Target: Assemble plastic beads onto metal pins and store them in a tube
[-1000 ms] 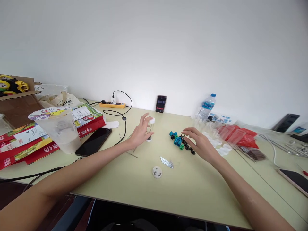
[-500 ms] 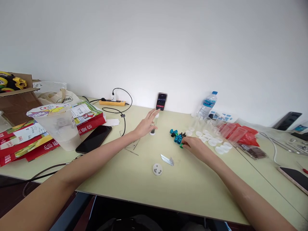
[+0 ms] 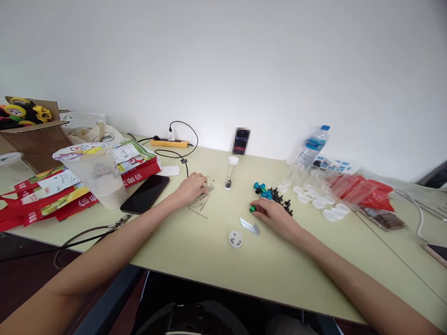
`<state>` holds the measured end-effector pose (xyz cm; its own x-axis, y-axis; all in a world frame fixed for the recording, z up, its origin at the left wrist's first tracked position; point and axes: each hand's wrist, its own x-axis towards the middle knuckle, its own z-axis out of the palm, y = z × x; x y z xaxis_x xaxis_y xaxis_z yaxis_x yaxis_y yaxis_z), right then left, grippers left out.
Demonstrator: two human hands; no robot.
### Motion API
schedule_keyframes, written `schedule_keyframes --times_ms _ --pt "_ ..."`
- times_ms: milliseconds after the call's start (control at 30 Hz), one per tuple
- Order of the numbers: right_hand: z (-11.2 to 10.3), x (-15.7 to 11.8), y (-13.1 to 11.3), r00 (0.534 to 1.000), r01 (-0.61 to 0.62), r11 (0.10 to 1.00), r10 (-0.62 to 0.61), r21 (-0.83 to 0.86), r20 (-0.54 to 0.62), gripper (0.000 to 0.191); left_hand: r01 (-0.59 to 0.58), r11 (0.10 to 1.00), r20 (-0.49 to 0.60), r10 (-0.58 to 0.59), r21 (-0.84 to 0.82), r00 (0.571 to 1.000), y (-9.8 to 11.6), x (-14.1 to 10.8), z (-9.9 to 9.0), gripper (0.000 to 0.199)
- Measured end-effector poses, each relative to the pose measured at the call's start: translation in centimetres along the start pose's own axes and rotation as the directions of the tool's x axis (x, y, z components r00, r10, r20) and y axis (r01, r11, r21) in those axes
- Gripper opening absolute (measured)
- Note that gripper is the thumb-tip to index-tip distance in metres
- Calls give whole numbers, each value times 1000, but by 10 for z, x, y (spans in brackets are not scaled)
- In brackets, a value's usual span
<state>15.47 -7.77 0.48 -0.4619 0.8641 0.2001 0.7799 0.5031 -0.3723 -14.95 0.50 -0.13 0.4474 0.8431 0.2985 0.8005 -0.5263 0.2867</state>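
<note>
My left hand [image 3: 192, 190] is at the left of the work area, its fingers closed over a loose pile of thin metal rods [image 3: 199, 215], partly hiding them. My right hand [image 3: 275, 216] pinches a small shiny green knob [image 3: 252, 209] between thumb and fingers, low over the table. Behind it lies a heap of small blue knobs [image 3: 267, 194] and black pieces [image 3: 278, 197]. A clear tube [image 3: 229, 177] with a white cap stands upright between my hands, dark bits at its bottom. Nearer me are aligned silver bent rods [image 3: 249, 226] and a white round cap [image 3: 235, 239] holding several small grey pieces.
To the right lie white caps [image 3: 318, 202], clear tubes [image 3: 344, 188], a red bag [image 3: 375, 194] and a water bottle [image 3: 313, 146]. On the left are a black phone [image 3: 145, 194], a large plastic cup [image 3: 101, 179], red packages [image 3: 141, 174] and a power strip [image 3: 170, 143].
My left hand has left the clear tube, which stands capped, and moved left onto the metal rods. My right hand has drawn the green knob away from the heap toward me. The view has shifted slightly.
</note>
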Motion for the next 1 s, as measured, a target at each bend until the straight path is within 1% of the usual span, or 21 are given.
schedule_keyframes --times_ms 133,233,300,367,567,700,800,900,1000 --pt "14 4 -5 998 11 998 -7 64 -60 25 -17 999 80 21 -43 997 -2 -3 -2 13" --pt "17 7 -6 997 21 990 -9 141 -83 27 -25 998 93 31 -66 995 -3 -3 -4 12" --pt "16 7 -6 997 25 982 -10 189 -76 28 -35 996 97 43 -85 994 -5 -2 -4 12" --pt "16 8 -6 998 26 979 -13 202 -69 28 -44 994 97 54 -103 994 -7 0 -3 13" --pt "14 7 -8 999 32 985 -25 170 -41 28 -67 992 79 76 -110 994 -11 1 1 18" --pt "16 7 -7 999 33 984 -27 174 -38 27 -82 994 67 87 -78 994 -8 -1 1 18" --pt "17 8 -5 999 32 983 -25 182 -39 27 -113 993 53 114 -24 992 -6 -2 0 18" --pt "18 8 -4 999 41 984 -34 175 -41 27 -139 990 24 139 2 990 -5 -1 -1 18" --pt "16 8 -6 999 43 986 -38 162 -35 28 -117 992 -31 116 -47 993 -4 1 -3 19"
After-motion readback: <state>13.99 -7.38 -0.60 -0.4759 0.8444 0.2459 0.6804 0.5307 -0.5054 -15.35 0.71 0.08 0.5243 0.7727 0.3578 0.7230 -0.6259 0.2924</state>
